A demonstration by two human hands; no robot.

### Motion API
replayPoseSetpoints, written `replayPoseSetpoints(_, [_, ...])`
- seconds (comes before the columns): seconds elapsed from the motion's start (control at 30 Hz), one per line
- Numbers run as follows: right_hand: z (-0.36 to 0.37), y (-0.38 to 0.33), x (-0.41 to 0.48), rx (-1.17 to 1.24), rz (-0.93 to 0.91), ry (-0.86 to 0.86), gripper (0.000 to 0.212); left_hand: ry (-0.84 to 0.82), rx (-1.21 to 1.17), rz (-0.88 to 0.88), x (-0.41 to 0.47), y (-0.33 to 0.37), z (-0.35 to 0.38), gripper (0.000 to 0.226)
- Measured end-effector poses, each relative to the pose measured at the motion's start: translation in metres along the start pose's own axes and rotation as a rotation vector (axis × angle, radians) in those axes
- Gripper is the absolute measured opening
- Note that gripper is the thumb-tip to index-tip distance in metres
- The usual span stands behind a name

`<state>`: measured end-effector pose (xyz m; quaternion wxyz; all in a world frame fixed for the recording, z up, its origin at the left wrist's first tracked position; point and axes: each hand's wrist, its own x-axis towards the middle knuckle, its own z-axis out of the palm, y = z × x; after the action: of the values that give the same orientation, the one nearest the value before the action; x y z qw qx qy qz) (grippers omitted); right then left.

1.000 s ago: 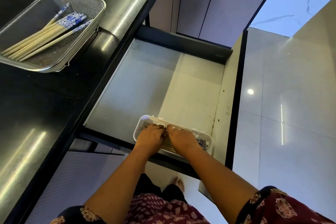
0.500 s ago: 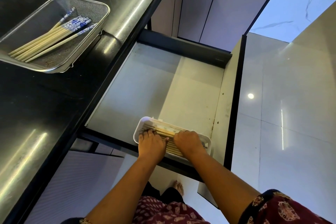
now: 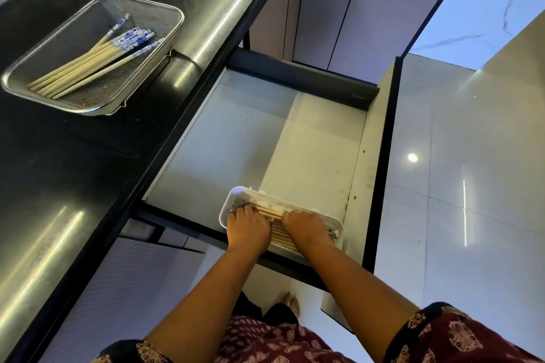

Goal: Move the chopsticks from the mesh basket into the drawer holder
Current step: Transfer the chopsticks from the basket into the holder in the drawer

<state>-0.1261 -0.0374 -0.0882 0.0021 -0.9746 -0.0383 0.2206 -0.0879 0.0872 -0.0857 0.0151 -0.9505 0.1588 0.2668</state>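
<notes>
A steel mesh basket (image 3: 165, 13) sits on the black counter at the upper left. In it lie several wooden chopsticks with blue-and-white ends (image 3: 97, 60). A white plastic holder (image 3: 233, 196) rests in the near right corner of the open drawer. It holds several chopsticks (image 3: 275, 228) lying side by side. My left hand (image 3: 247, 230) lies palm-down on their left ends. My right hand (image 3: 308, 230) presses flat on their right ends. Both hands rest on the sticks with fingers spread, gripping nothing.
The open drawer (image 3: 250, 132) has a pale floor and a dark back wall. The black counter (image 3: 59, 186) runs along the left. Cupboard doors (image 3: 354, 9) stand behind the drawer. A glossy tiled floor (image 3: 472, 186) lies to the right, and a bare foot (image 3: 292, 303) shows below.
My hands have moved apart along the holder, uncovering the chopsticks between them. The camera has shifted slightly; the basket sits lower in view.
</notes>
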Motion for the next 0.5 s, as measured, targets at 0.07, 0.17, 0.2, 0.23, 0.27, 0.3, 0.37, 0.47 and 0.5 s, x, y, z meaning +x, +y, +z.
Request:
replayPoseSetpoints(0.07, [-0.006,-0.001,0.0,0.045,0.0,0.014,0.025,0.024,-0.012,0.0,-0.003,-0.003,-0.008,0.052])
replayPoseSetpoints(0.17, [-0.012,-0.003,0.002,0.068,-0.029,0.017,0.025,0.066,-0.044,0.025,-0.002,-0.006,-0.015,0.034])
replayPoseSetpoints(0.2, [-0.018,-0.005,0.002,0.075,-0.041,0.041,0.025,0.092,-0.098,0.011,-0.004,-0.008,-0.021,0.031])
replayPoseSetpoints(0.23, [-0.027,-0.007,0.005,0.089,-0.053,0.073,0.025,0.131,-0.159,0.002,-0.004,-0.011,-0.029,0.03])
replayPoseSetpoints(0.27, [-0.038,-0.011,0.008,0.122,-0.058,0.114,0.023,0.17,-0.228,-0.007,-0.005,-0.014,-0.039,0.03])
replayPoseSetpoints(0.3, [-0.05,-0.014,0.012,0.171,-0.054,0.164,0.021,0.214,-0.28,-0.009,-0.005,-0.017,-0.049,0.03])
replayPoseSetpoints(0.37, [-0.079,-0.023,0.023,0.283,-0.049,0.289,0.016,0.333,-0.377,-0.026,-0.008,-0.027,-0.075,0.029])
replayPoseSetpoints(0.47, [-0.12,-0.039,0.045,0.411,-0.081,0.48,0.019,0.579,-0.51,-0.028,-0.019,-0.046,-0.118,0.026])
replayPoseSetpoints(0.5, [-0.136,-0.047,0.053,0.451,-0.106,0.53,0.019,0.667,-0.552,-0.028,-0.023,-0.055,-0.133,0.026])
